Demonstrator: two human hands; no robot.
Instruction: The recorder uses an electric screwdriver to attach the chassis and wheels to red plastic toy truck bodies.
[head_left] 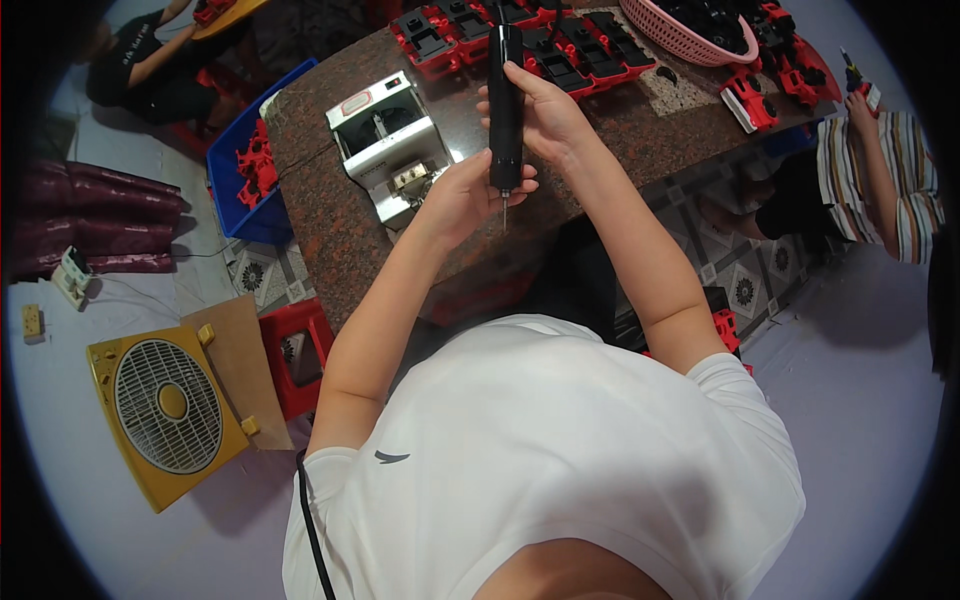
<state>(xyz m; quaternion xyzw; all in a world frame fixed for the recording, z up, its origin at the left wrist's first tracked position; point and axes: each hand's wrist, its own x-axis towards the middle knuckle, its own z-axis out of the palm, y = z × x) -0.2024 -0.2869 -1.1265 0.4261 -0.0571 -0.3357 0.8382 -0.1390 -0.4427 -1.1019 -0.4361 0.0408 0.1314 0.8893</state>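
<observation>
A black electric screwdriver (507, 120) is held lengthwise over the near part of the table, its thin metal bit pointing toward me. My left hand (468, 198) grips its lower end near the bit. Higher up, my right hand (545, 118) is wrapped round the body, thumb on top. Left of the screwdriver stands a white screw feeder (392, 150) with an open top tray. Beyond my hands, red toy-like parts with black inserts (440, 38) are lined up in rows, and more of them (585, 55) lie to the right.
A pink basket (690, 38) of black parts sits at the far right of the speckled stone table (320, 200). Beside the table are a blue bin (235, 215), a red stool (300, 355) and a yellow fan (168, 405). Another person in a striped shirt (880, 180) works at right; one more sits far left.
</observation>
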